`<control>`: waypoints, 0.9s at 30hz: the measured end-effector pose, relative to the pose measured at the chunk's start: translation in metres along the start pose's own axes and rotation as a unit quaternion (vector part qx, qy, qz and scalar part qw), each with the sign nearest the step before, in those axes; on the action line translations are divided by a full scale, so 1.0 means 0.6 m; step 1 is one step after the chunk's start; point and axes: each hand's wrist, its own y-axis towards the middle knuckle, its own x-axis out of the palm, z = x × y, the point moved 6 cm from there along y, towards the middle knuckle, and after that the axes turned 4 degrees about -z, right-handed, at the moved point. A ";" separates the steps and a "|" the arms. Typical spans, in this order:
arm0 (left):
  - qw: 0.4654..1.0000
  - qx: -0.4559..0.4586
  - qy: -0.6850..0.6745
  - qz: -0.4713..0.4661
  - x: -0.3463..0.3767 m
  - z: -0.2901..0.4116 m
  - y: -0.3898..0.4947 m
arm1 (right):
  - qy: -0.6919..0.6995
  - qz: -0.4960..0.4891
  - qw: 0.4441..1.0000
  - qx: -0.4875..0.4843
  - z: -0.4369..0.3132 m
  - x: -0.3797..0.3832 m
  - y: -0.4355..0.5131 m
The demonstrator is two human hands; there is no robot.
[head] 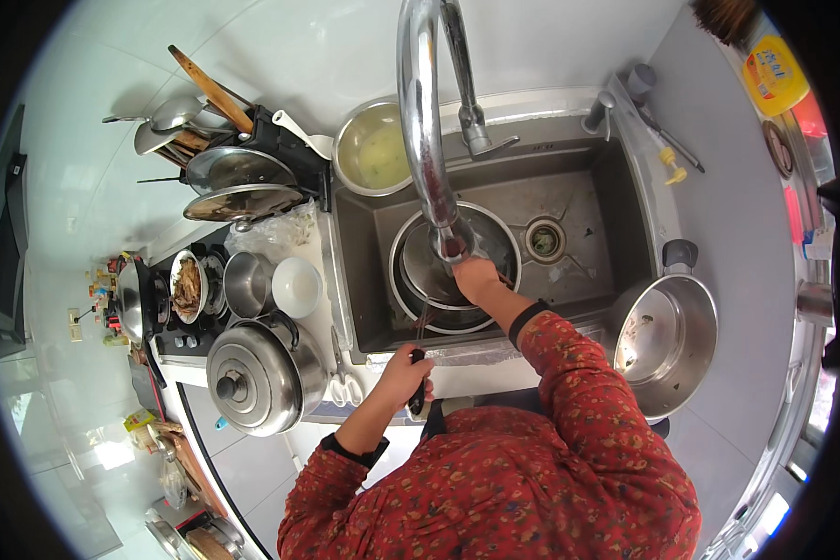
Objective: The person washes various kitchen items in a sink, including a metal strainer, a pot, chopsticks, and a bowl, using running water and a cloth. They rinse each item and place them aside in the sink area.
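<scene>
My left hand [404, 378] is closed around a black handle [417, 383] at the front edge of the sink [588, 210]; what the handle belongs to is partly hidden. Thin dark sticks or prongs show just beyond it over the basin. My right hand [477, 280] reaches under the spout of the chrome faucet [427, 126], over a metal pan or bowl [427, 269] that sits within a larger round steel basin [399, 301]. The faucet partly covers its fingers, so whether it grips something cannot be told.
A steel bowl of yellowish liquid [381, 150] stands at the sink's back left corner. Left are a lidded pot [259, 378], a white bowl [297, 287], white-handled scissors [345, 389] and a rack of lids [241, 203]. A large open pot [672, 343] stands right.
</scene>
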 end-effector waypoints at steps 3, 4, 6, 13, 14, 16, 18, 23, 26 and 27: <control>0.997 0.050 0.042 0.049 -0.026 0.010 -0.027 | 0.073 -0.008 0.997 -0.006 0.004 -0.002 -0.004; 0.993 0.081 0.068 0.060 -0.033 0.016 -0.036 | 0.110 -0.006 0.994 -0.008 0.006 -0.005 -0.009; 0.982 0.118 0.113 0.096 -0.043 0.022 -0.055 | 0.210 0.021 0.977 -0.029 0.012 -0.020 -0.021; 0.983 0.157 -0.008 0.099 -0.057 0.027 -0.098 | 0.497 0.182 0.848 0.035 0.112 -0.110 -0.036; 0.987 0.128 -0.051 0.083 -0.060 0.022 -0.102 | 0.517 0.223 0.824 0.067 0.126 -0.117 -0.036; 0.983 0.111 -0.140 0.031 -0.057 0.019 -0.104 | 0.550 0.316 0.764 0.120 0.149 -0.124 -0.035; 0.972 0.100 -0.213 -0.013 -0.050 0.016 -0.103 | 0.483 0.318 0.812 0.080 0.131 -0.120 -0.017; 0.962 0.075 -0.260 -0.030 -0.034 0.005 -0.086 | 0.058 0.116 0.991 0.015 0.075 -0.019 0.031; 0.963 0.064 -0.257 -0.042 -0.032 0.004 -0.082 | -0.006 -0.012 1.000 0.019 0.081 0.052 0.047; 0.964 0.062 -0.255 -0.043 -0.032 0.003 -0.081 | 0.011 -0.034 0.999 0.023 0.087 0.063 0.053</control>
